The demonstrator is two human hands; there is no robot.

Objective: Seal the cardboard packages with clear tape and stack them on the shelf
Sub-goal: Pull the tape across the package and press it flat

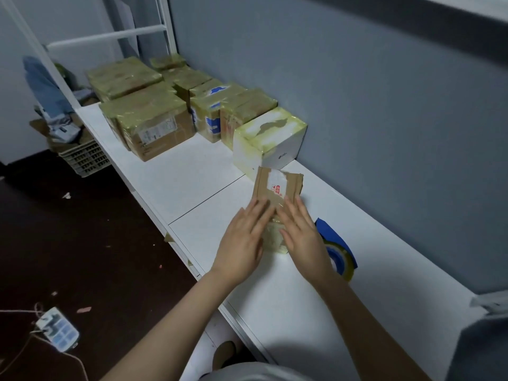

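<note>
Sealing step: your left hand (242,237) and right hand (301,232), both hands flat and gripping nothing, press down on the small package (277,185) mid-tabletop (288,298); next likely needs the tape roll (341,259) at 3 o'clock.

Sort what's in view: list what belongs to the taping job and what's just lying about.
Job: small cardboard package, pressed flat by the left hand and right hand; tape roll beside it; taped packages further along; white shelf.
Lying about: power strip on the floor; plastic crate; paper scraps; blue cloth.
</note>
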